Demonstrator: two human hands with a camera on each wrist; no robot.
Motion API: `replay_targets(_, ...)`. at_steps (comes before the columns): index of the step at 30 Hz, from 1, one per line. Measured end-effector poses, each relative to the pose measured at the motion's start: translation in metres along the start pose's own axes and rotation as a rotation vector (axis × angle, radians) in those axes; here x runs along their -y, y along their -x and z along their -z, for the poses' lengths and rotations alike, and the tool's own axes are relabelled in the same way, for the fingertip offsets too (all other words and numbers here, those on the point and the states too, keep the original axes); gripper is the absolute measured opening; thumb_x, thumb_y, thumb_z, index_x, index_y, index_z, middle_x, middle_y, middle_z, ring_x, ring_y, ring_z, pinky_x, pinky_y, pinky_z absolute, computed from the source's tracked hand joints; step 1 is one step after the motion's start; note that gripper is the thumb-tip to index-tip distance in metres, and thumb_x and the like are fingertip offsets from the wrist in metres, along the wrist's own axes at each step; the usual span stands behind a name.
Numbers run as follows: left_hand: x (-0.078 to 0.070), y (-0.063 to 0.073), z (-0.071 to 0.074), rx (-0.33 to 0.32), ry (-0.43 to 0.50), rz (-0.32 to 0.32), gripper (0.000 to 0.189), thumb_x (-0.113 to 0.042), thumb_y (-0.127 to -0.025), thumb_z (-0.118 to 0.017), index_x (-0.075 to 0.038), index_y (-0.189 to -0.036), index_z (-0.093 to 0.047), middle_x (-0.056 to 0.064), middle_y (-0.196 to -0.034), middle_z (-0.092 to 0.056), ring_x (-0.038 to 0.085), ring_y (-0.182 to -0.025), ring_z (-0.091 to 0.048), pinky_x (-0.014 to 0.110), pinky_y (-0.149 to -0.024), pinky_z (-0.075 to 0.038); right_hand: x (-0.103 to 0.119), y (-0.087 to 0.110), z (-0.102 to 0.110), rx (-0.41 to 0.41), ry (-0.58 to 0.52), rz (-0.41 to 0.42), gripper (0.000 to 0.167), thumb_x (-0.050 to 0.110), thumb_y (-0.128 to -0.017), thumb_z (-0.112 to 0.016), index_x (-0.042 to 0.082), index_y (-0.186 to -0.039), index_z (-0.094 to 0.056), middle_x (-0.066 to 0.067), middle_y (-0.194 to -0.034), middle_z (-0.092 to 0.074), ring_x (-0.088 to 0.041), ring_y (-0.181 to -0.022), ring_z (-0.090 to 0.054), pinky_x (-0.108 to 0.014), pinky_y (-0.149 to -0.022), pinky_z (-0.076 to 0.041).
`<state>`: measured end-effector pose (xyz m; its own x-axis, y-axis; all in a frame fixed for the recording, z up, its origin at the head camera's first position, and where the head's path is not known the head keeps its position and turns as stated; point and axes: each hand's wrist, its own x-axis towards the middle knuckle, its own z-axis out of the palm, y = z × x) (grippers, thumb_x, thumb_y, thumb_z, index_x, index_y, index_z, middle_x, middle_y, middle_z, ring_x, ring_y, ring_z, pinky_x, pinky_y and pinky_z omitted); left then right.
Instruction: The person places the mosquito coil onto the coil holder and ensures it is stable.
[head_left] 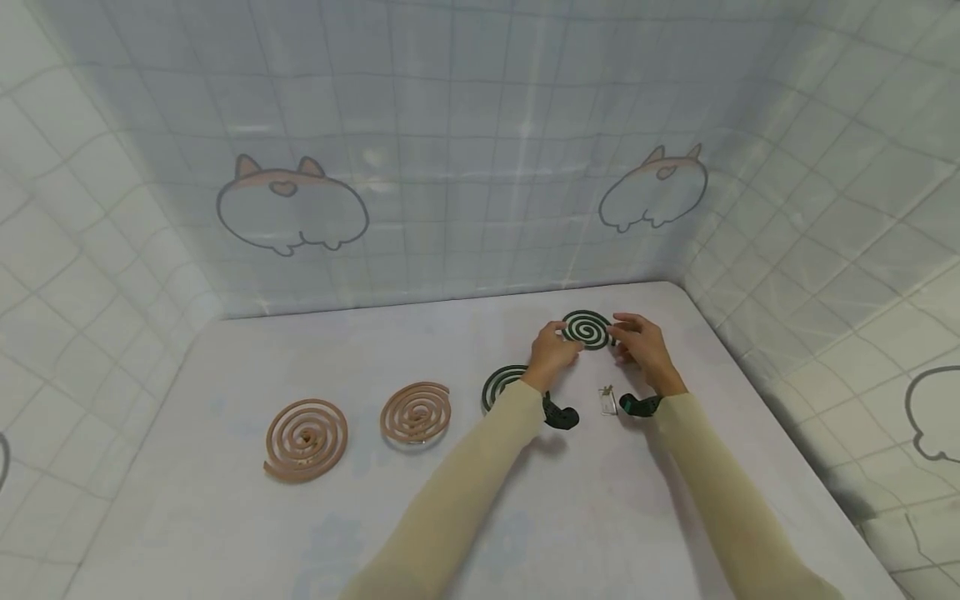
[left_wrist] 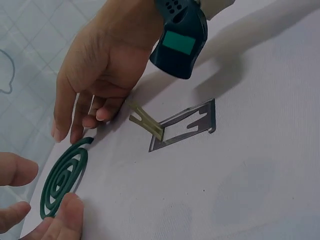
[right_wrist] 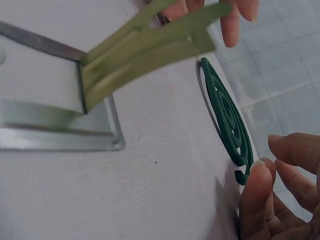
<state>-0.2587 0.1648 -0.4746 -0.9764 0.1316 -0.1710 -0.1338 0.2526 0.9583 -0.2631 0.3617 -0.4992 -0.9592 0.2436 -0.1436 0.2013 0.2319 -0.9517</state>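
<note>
A dark green mosquito coil (head_left: 587,331) lies flat near the table's back edge, between the two hands. My left hand (head_left: 553,352) is at its left side, and in the left wrist view the fingertips (left_wrist: 71,206) are right at the coil's rim. On the other side is my right hand (head_left: 643,343), its thumb close to the coil's outer end in the right wrist view, with the fingers spread apart. Nearer the wrists, a small metal coil stand (left_wrist: 200,117) lies on the table, its brass-coloured forked tab (right_wrist: 145,55) bent upward.
Another green coil (head_left: 495,385) is partly covered by the left forearm. Two brown coils lie to the left, one near the middle (head_left: 416,412) and one farther left (head_left: 306,440). The white table (head_left: 225,533) meets a tiled-pattern curtain (head_left: 480,167) at the back.
</note>
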Motion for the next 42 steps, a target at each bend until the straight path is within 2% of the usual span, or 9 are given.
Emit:
replay_targets(9,-0.004,0.008,0.0,-0.026,0.078,-0.002,0.055,-0.004,-0.089,-0.072,-0.001,-0.141,-0.056,0.0,-0.074,-0.064,0.009,-0.06,-0.056,0.021,-0.058,-0.045,0.001,0.005,0.0,-0.012,0.014,0.009,0.049,0.023,-0.103,-0.066,0.003,-0.147,-0.053,-0.015,-0.118,-0.059,-0.01,-0.068,-0.058,-0.02,-0.057,-0.054)
replay_targets(14,-0.005,0.01,0.0,-0.031,0.132,0.025,0.055,0.0,-0.088,-0.072,0.001,-0.14,-0.056,0.001,-0.077,-0.064,0.009,-0.062,-0.057,0.022,-0.06,-0.048,0.0,0.007,0.004,-0.021,0.026,-0.008,0.044,0.021,-0.103,-0.066,-0.002,-0.14,-0.059,-0.009,-0.09,-0.059,-0.007,-0.062,-0.054,-0.02,-0.053,-0.052)
replay_targets(17,-0.004,0.01,-0.001,-0.03,0.164,0.034,0.055,0.003,-0.087,-0.072,0.002,-0.139,-0.056,0.004,-0.083,-0.064,0.01,-0.064,-0.057,0.023,-0.061,-0.049,0.0,0.008,0.005,-0.014,0.022,-0.015,0.04,0.02,-0.103,-0.066,-0.003,-0.136,-0.063,-0.007,-0.082,-0.058,-0.007,-0.06,-0.052,-0.02,-0.051,-0.05)
replay_targets(21,-0.003,0.011,-0.002,-0.031,0.184,0.037,0.054,0.004,-0.086,-0.071,0.001,-0.138,-0.056,0.005,-0.084,-0.064,0.012,-0.066,-0.06,0.026,-0.064,-0.053,0.0,0.008,0.007,0.009,0.027,-0.01,0.041,0.023,-0.102,-0.068,0.002,-0.136,-0.061,-0.007,-0.086,-0.059,-0.008,-0.06,-0.052,-0.021,-0.051,-0.047)
replay_targets(25,-0.005,0.013,-0.003,-0.007,0.228,0.039,0.053,0.005,-0.087,-0.071,0.002,-0.137,-0.055,0.006,-0.086,-0.064,0.018,-0.072,-0.066,0.037,-0.076,-0.06,0.0,0.007,0.008,0.054,0.043,0.016,0.047,0.028,-0.101,-0.07,0.01,-0.142,-0.055,-0.008,-0.091,-0.059,-0.009,-0.059,-0.049,-0.023,-0.05,-0.042)
replay_targets(30,-0.007,0.015,-0.005,0.03,0.277,0.038,0.055,0.007,-0.087,-0.07,0.002,-0.138,-0.052,0.009,-0.085,-0.066,0.027,-0.081,-0.071,0.047,-0.088,-0.061,0.0,0.005,0.009,0.107,0.044,0.041,0.056,0.031,-0.1,-0.071,0.019,-0.15,-0.049,0.002,-0.075,-0.055,-0.008,-0.055,-0.043,-0.024,-0.048,-0.038)
replay_targets(33,-0.008,0.015,-0.005,0.02,0.278,0.041,0.054,0.007,-0.086,-0.07,0.002,-0.137,-0.053,0.009,-0.085,-0.066,0.026,-0.079,-0.071,0.048,-0.087,-0.061,-0.001,0.005,0.01,0.11,0.021,0.047,0.057,0.03,-0.099,-0.072,0.02,-0.151,-0.05,0.005,-0.068,-0.052,-0.007,-0.054,-0.042,-0.023,-0.047,-0.036)
replay_targets(37,-0.008,0.013,-0.006,0.023,0.288,0.038,0.051,0.009,-0.087,-0.069,0.002,-0.135,-0.054,0.008,-0.083,-0.065,0.023,-0.076,-0.07,0.048,-0.087,-0.061,-0.004,0.006,0.014,0.089,-0.011,0.039,0.058,0.033,-0.098,-0.074,0.02,-0.15,-0.051,0.004,-0.073,-0.059,-0.008,-0.057,-0.044,-0.022,-0.049,-0.039)
replay_targets(42,-0.009,0.012,-0.005,0.034,0.259,0.022,0.052,0.009,-0.087,-0.068,-0.002,-0.137,-0.056,0.007,-0.074,-0.068,0.034,-0.082,-0.072,0.049,-0.085,-0.061,-0.003,0.009,0.015,0.084,-0.049,0.019,0.061,0.035,-0.097,-0.075,0.018,-0.15,-0.051,0.004,-0.076,-0.061,-0.007,-0.06,-0.045,-0.022,-0.05,-0.04)
